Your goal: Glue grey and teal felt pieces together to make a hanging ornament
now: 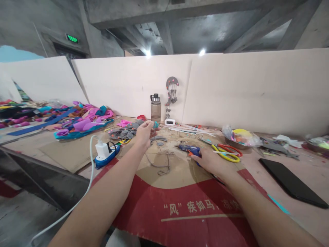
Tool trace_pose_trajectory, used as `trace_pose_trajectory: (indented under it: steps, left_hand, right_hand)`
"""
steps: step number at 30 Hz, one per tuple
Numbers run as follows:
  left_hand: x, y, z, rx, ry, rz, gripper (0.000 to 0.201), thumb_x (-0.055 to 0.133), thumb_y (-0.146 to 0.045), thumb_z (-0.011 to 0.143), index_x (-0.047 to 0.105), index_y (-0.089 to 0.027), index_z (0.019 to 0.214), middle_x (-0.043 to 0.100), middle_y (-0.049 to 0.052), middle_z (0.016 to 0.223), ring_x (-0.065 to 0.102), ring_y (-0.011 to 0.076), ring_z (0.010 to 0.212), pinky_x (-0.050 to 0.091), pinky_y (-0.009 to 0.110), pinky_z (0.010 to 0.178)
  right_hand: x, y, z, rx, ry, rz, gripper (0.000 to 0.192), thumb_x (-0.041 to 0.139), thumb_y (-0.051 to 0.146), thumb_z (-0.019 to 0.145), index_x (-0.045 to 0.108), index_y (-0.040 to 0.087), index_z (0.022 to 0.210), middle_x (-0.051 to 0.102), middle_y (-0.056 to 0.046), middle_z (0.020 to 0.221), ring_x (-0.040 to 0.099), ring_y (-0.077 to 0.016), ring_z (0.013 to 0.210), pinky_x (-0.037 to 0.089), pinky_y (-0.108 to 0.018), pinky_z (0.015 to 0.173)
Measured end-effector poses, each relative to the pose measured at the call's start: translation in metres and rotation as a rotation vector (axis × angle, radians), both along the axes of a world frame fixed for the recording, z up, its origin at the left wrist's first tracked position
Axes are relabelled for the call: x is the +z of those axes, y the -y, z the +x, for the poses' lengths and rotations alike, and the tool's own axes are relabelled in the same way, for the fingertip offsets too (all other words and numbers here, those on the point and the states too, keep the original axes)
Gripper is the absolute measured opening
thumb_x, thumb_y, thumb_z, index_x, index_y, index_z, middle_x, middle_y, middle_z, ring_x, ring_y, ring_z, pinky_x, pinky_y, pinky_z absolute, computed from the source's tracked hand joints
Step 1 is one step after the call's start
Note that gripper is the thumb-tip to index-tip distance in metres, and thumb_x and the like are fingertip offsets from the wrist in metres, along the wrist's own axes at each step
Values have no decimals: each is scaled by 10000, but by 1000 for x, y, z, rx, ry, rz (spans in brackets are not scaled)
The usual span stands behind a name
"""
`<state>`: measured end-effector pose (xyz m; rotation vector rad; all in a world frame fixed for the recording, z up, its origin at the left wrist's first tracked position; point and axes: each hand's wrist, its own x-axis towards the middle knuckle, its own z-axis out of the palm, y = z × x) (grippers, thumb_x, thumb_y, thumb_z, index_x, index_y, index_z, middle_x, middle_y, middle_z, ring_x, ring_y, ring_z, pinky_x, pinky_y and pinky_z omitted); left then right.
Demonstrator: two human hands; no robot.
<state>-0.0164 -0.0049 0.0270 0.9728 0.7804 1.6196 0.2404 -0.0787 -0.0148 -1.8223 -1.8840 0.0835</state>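
The right hand lies on the cardboard sheet with its fingers wrapped around the handle of a blue glue gun. The gun lies flat, its long axis running left to right, nozzle pointing left toward the middle of the sheet. The left hand is raised above the table, fingers pinched together on a small grey and teal felt piece. Grey cord curls between the hands. Yellow scissors and red scissors lie just beside the right hand.
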Motion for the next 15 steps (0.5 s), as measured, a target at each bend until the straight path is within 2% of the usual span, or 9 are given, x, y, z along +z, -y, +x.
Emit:
trace_pose_trajectory:
  steps: [3, 6, 9, 12, 15]
  left_hand:
    - [0, 1, 3, -27, -3, -12, 192, 668, -257, 669, 566, -154, 795, 628, -5, 706, 613, 76, 530, 356, 137, 393]
    - [-2, 1, 5, -54, -17, -2, 228, 699, -275, 635, 558, -154, 767, 541, -54, 589, 504, 36, 403, 208, 132, 334]
    - [-4, 1, 9, -65, -55, 16, 249, 716, -299, 616, 548, -156, 732, 464, -85, 518, 415, 17, 350, 208, 143, 345]
    - [-6, 2, 12, -65, -92, 50, 254, 718, -318, 612, 546, -157, 707, 454, -84, 503, 384, 14, 349, 202, 155, 357]
    - [-8, 4, 14, -60, -132, 51, 251, 711, -328, 616, 550, -157, 704, 451, -81, 499, 384, 19, 355, 197, 159, 366]
  right_hand:
    - [-10, -7, 2, -13, -99, -41, 231, 637, 327, 672, 527, 219, 499, 538, -13, 454, 448, -127, 395, 243, -256, 422]
    - [-9, -11, 4, -54, -261, -189, 177, 605, 296, 648, 541, 216, 504, 517, 2, 403, 450, -132, 364, 235, -250, 399]
    - [-5, -10, 4, -64, -399, -251, 152, 577, 317, 657, 553, 215, 547, 486, 25, 385, 431, -126, 354, 245, -245, 389]
    - [-1, -6, -2, -67, -544, -181, 105, 557, 316, 664, 561, 212, 653, 523, 28, 451, 475, -133, 412, 305, -241, 413]
    - [8, 0, -14, -61, -606, -31, 91, 534, 273, 657, 541, 209, 720, 581, 13, 539, 535, -148, 489, 384, -254, 482]
